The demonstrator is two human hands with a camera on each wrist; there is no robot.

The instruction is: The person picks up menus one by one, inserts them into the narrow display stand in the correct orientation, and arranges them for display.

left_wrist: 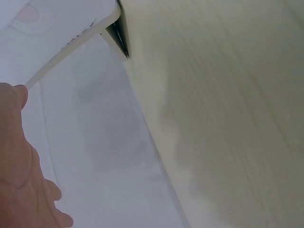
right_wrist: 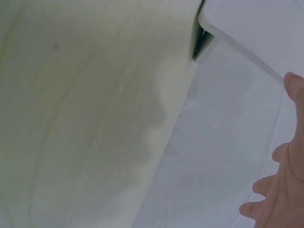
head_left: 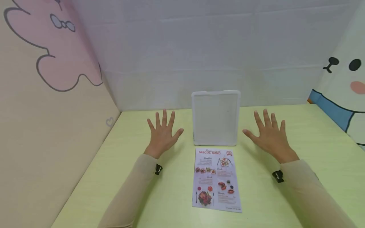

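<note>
A white upright display stand (head_left: pixel 215 117) stands at the middle of the pale green table (head_left: pixel 313 142). In front of it a printed menu sheet (head_left: pixel 215 179) lies flat, headed "SPECIAL MENU" with food pictures. My left hand (head_left: pixel 163 131) hovers with fingers spread to the left of the stand, holding nothing. My right hand (head_left: pixel 268 133) is spread the same way to the stand's right, also empty. In the wrist views only the edge of each hand shows, the left hand (left_wrist: pixel 21 180) and the right hand (right_wrist: pixel 280 190), with a corner of the stand (left_wrist: pixel 71 28) (right_wrist: pixel 256 23).
A white wall (head_left: pixel 199 47) closes the back of the table. A panel with a pink cartoon shape (head_left: pixel 57 47) runs along the left side, and a panel with a cartoon face (head_left: pixel 345 82) along the right. Both arms wear beige sleeves.
</note>
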